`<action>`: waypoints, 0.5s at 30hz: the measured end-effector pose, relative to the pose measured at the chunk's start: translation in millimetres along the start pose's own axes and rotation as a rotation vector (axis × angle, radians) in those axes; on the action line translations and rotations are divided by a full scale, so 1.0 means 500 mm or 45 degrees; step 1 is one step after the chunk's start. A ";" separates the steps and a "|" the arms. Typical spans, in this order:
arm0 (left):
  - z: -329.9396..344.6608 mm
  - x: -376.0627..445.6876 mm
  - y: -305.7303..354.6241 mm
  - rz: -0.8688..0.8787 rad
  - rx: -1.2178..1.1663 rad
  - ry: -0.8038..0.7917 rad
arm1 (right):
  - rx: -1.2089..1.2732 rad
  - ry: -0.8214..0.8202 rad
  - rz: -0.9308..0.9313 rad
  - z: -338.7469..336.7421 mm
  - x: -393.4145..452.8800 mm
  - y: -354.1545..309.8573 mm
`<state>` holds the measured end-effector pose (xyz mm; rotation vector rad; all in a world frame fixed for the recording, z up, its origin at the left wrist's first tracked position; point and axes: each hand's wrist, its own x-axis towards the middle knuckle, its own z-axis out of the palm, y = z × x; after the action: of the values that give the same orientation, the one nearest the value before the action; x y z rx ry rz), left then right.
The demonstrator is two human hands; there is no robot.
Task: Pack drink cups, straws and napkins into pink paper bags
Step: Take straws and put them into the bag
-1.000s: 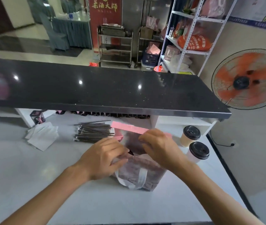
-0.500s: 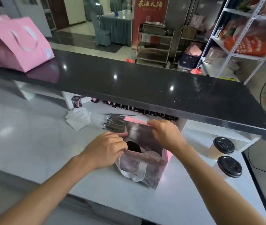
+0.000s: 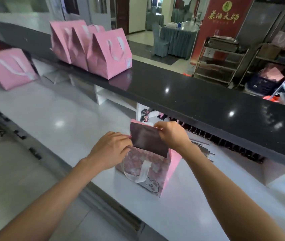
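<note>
While both forearms reach in from the lower frame, the left hand curls its fingers on the near rim of the pink paper bag, and the right hand pinches the raised flap's top edge. Bag: upright, centre frame, on the glossy white table; white ribbon handle, printed front. Three closed pink bags stand upper left on the black counter; dark straws lie behind the right wrist.

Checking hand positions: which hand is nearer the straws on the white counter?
Right. The right hand grips the bag's flap just left of the straws; the left hand is across the bag.
</note>
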<state>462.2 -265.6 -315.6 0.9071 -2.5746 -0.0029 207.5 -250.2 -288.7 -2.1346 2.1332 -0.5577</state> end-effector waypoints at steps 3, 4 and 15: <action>-0.017 -0.008 -0.058 -0.047 -0.016 0.013 | 0.030 -0.016 -0.012 0.022 0.047 -0.050; -0.021 -0.010 -0.072 -0.058 -0.023 0.012 | 0.042 -0.034 -0.021 0.028 0.056 -0.060; -0.028 0.062 0.000 0.002 -0.098 0.020 | 0.143 -0.209 -0.109 -0.033 0.011 0.004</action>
<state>445.7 -282.6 -291.0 0.8731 -2.5424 -0.0931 200.5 -252.5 -272.7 -2.1387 1.8881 -0.4785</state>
